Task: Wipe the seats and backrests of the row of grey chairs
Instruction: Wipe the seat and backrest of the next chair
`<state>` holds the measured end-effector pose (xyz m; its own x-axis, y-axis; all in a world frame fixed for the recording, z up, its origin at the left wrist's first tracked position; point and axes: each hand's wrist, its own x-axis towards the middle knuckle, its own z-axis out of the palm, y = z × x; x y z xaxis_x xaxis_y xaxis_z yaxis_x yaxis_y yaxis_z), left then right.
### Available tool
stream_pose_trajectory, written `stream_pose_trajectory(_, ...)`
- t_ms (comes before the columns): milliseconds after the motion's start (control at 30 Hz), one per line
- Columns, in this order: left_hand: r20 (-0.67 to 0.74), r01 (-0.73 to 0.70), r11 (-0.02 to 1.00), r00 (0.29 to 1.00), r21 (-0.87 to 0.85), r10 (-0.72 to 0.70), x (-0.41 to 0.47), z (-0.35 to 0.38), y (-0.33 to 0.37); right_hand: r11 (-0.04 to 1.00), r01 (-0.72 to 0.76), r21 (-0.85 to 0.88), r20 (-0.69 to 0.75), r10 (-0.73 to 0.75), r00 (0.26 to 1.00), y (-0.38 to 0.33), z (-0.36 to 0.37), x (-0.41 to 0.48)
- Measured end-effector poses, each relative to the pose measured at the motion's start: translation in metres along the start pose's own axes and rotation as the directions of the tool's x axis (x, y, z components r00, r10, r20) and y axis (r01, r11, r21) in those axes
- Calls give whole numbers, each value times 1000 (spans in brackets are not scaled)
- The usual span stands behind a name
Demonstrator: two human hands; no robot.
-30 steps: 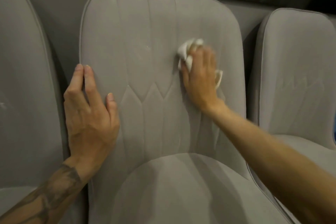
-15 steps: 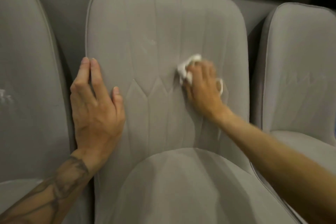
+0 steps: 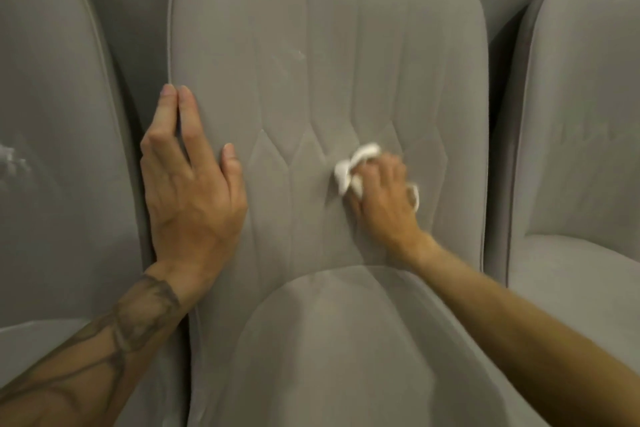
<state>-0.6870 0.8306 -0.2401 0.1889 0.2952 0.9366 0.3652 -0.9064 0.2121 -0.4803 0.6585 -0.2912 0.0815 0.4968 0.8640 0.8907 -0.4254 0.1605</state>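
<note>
A grey upholstered chair fills the middle of the head view, with its stitched backrest (image 3: 325,55) upright and its seat cushion (image 3: 346,350) below. My right hand (image 3: 382,199) presses a crumpled white cloth (image 3: 355,163) against the lower part of the backrest, fingers closed over it. Part of the cloth pokes out on the hand's right side. My left hand (image 3: 188,184) lies flat on the backrest's left edge, fingers extended, holding nothing.
A second grey chair (image 3: 52,149) stands close on the left, with a pale smudge on its backrest. A third grey chair (image 3: 581,121) stands on the right. Narrow dark gaps separate the chairs. A grey wall runs behind them.
My right hand has slid the cloth down the backrest from its upper middle to just above the seat. My left hand has stayed on the left edge.
</note>
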Motion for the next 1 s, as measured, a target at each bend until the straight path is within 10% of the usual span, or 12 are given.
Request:
stream_pose_trajectory(167,3,5,1000,1000,4,-5,0,-1,1,919,393,33,280,-386,879,1,0,-61)
stream_pose_trajectory(367,-8,2,1000,1000,10,-2,0,2,-2,1000,19,5,-40,-19,999,3,8,5)
stream_pose_trajectory(567,-8,-4,1000,1000,11,4,-1,2,-2,966,257,-9,235,-248,940,-6,5,-59)
stream_pose_trajectory(667,-13,2,1000,1000,4,-2,0,2,-2,998,-9,-60,-14,8,1000,1,-5,20)
stream_pose_trajectory(833,-7,6,1000,1000,17,-6,0,2,-2,935,-355,31,-371,340,864,4,-21,154)
stream_pose_trajectory(1000,-7,6,1000,1000,7,-6,0,1,-1,977,-209,40,-134,213,968,-28,-11,78)
